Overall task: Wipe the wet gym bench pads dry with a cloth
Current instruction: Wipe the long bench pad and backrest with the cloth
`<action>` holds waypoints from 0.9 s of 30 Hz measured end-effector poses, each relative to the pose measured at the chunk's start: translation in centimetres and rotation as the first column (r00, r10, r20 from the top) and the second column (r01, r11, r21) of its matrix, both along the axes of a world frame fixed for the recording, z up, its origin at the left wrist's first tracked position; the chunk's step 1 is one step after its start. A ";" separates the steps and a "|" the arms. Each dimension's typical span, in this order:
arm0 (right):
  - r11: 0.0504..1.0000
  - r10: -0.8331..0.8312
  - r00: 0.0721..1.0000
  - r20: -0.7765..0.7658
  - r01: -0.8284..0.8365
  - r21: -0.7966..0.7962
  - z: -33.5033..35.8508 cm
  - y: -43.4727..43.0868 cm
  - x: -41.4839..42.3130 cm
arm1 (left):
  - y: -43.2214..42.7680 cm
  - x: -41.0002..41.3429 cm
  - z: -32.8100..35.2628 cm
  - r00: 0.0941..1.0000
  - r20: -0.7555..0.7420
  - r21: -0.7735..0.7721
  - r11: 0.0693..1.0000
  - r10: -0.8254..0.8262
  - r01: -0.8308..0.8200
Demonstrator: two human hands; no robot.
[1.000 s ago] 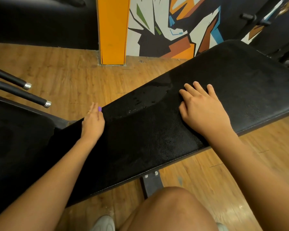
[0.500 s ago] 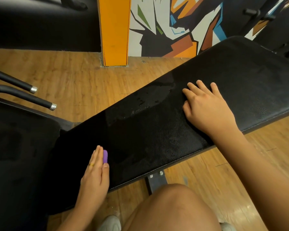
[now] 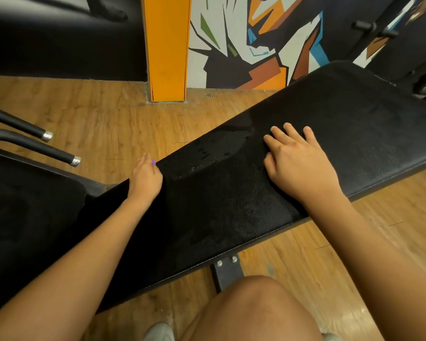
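Note:
A long black bench pad (image 3: 354,124) runs diagonally from lower left to upper right. A wet patch with droplets (image 3: 219,151) shines near its far edge. My left hand (image 3: 145,178) presses with straight fingers at the pad's far edge, on what looks like a matte black cloth (image 3: 123,232) spread over the pad's left part; cloth and pad are hard to tell apart. My right hand (image 3: 298,163) rests flat on the pad, fingers spread, just right of the wet patch.
A second black pad (image 3: 22,217) lies at the left, with two black metal handles (image 3: 59,153) above it. An orange pillar (image 3: 166,45) and a painted wall stand behind. My knee (image 3: 251,311) is below the bench, over the wooden floor (image 3: 108,124).
My left hand slid from the pad's near edge back across to its far edge. My right hand stayed put.

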State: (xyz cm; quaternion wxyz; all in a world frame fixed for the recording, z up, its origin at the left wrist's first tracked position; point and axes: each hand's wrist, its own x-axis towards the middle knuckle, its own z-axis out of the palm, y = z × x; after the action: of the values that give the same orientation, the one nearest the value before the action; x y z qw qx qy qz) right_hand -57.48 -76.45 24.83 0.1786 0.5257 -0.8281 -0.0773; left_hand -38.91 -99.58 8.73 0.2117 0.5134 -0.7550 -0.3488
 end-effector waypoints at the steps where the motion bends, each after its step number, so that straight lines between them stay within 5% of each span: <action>1: 1.000 0.001 1.000 0.004 -0.001 -0.002 -0.1 0.1 0.1 | 0.3 0.3 -0.2 1.000 0.016 -0.015 1.000 -0.015 0.015; 11: 1.000 -0.008 1.000 -0.002 0.008 -0.009 -0.6 0.0 -0.4 | 11.8 7.8 -1.9 0.986 -0.060 -0.094 0.985 -0.154 0.148; 27: 1.000 -0.006 1.000 0.002 0.006 -0.015 -0.5 0.0 -0.3 | 0.6 -2.0 0.7 0.996 -0.079 -0.019 0.999 0.030 -0.032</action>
State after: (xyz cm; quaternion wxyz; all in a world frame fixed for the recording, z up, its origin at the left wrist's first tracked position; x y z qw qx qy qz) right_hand -57.77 -76.48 24.37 0.1816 0.5217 -0.8305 -0.0710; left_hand -40.95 -98.95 9.42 0.2520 0.5087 -0.7415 -0.3576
